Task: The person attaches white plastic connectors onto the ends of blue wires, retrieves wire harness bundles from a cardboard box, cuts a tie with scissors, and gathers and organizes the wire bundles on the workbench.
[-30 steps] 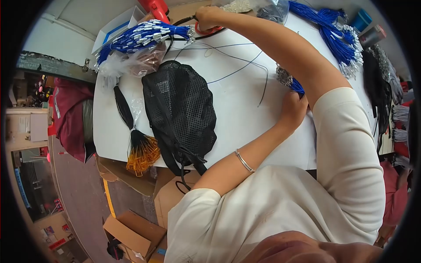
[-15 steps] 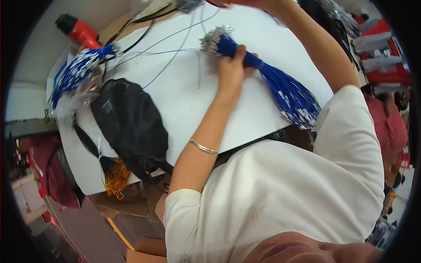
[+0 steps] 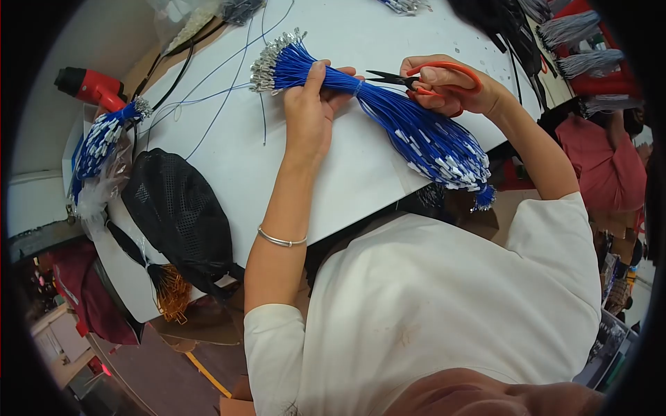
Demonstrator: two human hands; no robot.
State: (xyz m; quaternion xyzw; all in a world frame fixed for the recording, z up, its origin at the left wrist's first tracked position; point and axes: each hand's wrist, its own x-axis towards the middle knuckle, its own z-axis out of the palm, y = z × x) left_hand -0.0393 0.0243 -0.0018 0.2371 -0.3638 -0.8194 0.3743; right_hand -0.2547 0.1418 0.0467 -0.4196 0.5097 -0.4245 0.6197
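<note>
My left hand (image 3: 310, 107) is wrapped around a thick bundle of blue wires (image 3: 433, 135) near its silver-terminal end. White labels cover the bundle's far part, which hangs towards the table's front edge. My right hand (image 3: 454, 87) holds scissors (image 3: 390, 78) with orange-red handles and dark blades. The blades are slightly apart, their tips close to the tie (image 3: 359, 89) around the bundle. Whether they touch it, I cannot tell.
On the white table (image 3: 277, 187), left, lie a black mesh bag (image 3: 180, 215), another blue wire bundle (image 3: 104, 142) and a black bundle with orange ends (image 3: 172, 291). A red-and-black heat gun (image 3: 90, 87) stands behind. A person in red (image 3: 600, 163) is at right.
My right hand has come down from the top edge with the scissors to the bundle. My left hand and the bundle have shifted left in view.
</note>
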